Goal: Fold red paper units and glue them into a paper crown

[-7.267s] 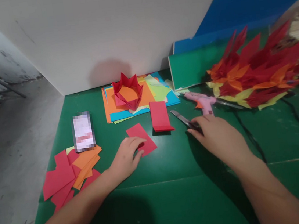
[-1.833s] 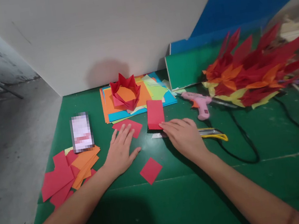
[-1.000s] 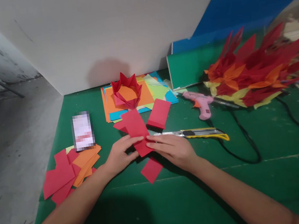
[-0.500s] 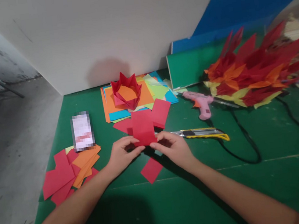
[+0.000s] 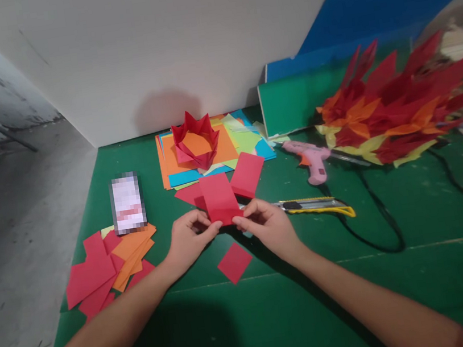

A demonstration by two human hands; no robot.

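Observation:
A red paper rectangle (image 5: 218, 193) is pinched along its near edge between my two hands, just above the green table. My left hand (image 5: 191, 238) grips its left corner with thumb and fingers. At the right corner, my right hand (image 5: 270, 226) holds it the same way. The near edge looks folded over. Below the hands lies a small red paper square (image 5: 235, 263). Another red paper piece (image 5: 249, 174) rests just beyond the held sheet, and a yellow utility knife (image 5: 316, 206) lies right of my right hand.
A folded red paper ring (image 5: 198, 158) sits on stacked coloured paper (image 5: 165, 162) at the back. A phone (image 5: 128, 204) and loose red and orange papers (image 5: 91, 276) lie left. On the right are a pink glue gun (image 5: 310, 156), its black cord (image 5: 374, 191) and a flame-like paper bundle (image 5: 395, 110).
The held red paper has tilted slightly, its far end shifting left and towards me. Both hands keep their pinch at nearly the same place.

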